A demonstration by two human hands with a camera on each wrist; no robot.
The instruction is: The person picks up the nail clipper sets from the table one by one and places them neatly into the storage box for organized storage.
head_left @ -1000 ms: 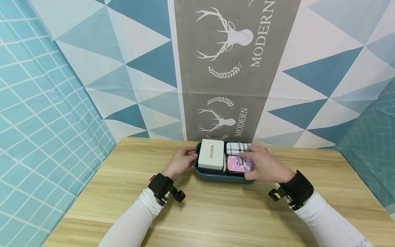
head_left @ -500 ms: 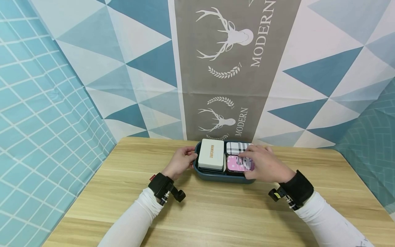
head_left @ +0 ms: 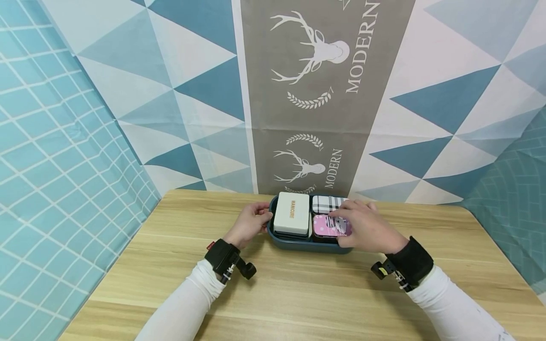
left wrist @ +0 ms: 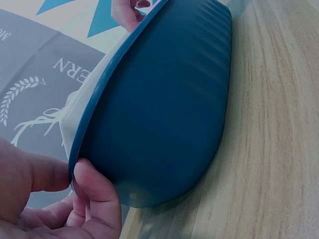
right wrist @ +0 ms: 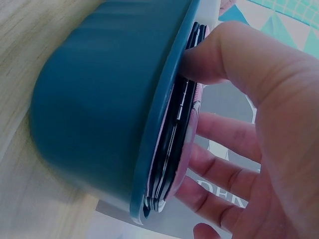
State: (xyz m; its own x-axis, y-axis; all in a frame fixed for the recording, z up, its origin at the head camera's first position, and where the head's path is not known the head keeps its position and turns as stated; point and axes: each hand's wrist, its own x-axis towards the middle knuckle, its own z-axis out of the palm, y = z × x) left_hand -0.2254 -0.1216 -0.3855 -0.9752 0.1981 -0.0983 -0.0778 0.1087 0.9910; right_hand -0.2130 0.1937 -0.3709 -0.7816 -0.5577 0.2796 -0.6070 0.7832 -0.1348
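A dark blue oval-ended storage bin (head_left: pixel 294 245) stands on the table against the back wall. My left hand (head_left: pixel 251 223) pinches its left rim between thumb and curled fingers, plain in the left wrist view. A cream box lettered "MANICURE" (head_left: pixel 292 212) lies in the bin's left part, on top of something dark. A black-and-white checked case (head_left: pixel 326 204) sits at the back right. In front of it lies a pink case with a cartoon figure (head_left: pixel 326 226). My right hand (head_left: pixel 368 227) grips this pink case (right wrist: pixel 185 149), thumb at the near edge, fingers over its top.
The wood-grain table (head_left: pixel 290 293) extends in front of the bin and to both sides. Behind it hangs a patterned cloth wall (head_left: pixel 307 118) with deer heads and triangles. A blue grid-patterned cloth (head_left: pixel 55 156) borders the table's left side.
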